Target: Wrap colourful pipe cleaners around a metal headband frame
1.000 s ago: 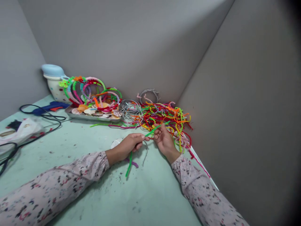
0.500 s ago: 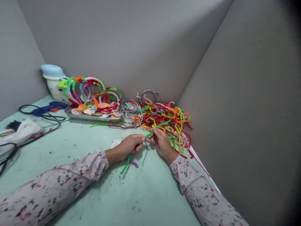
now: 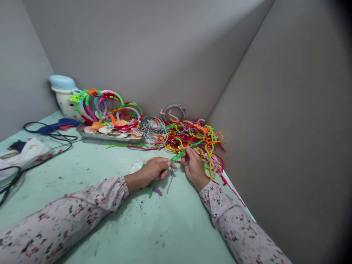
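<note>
A bright green pipe cleaner [image 3: 178, 156] stretches between my two hands. My left hand [image 3: 154, 170] is closed in a pinch on it, and a green end sticks out below that hand. My right hand [image 3: 194, 167] pinches it farther up, with the other end pointing toward the pile. Beneath my left hand show a purple fuzzy piece [image 3: 157, 191] and part of a white disc [image 3: 136, 167]. A thin grey wire [image 3: 170, 180] hangs or lies just below the fingers; which one I cannot tell.
Behind my right hand lies a heap of colourful pipe cleaners [image 3: 189, 134], beside coiled grey wire [image 3: 154, 130]. A metal tray [image 3: 110, 137] holds shell-like pieces and fuzzy hoops. At left are a lidded cup [image 3: 64, 99], a blue glue gun [image 3: 59, 125], a black cord [image 3: 62, 147] and a white bag [image 3: 30, 154].
My right hand has moved slightly up and right, away from my left hand. The green length between them is longer, and the end below my left hand is shorter.
</note>
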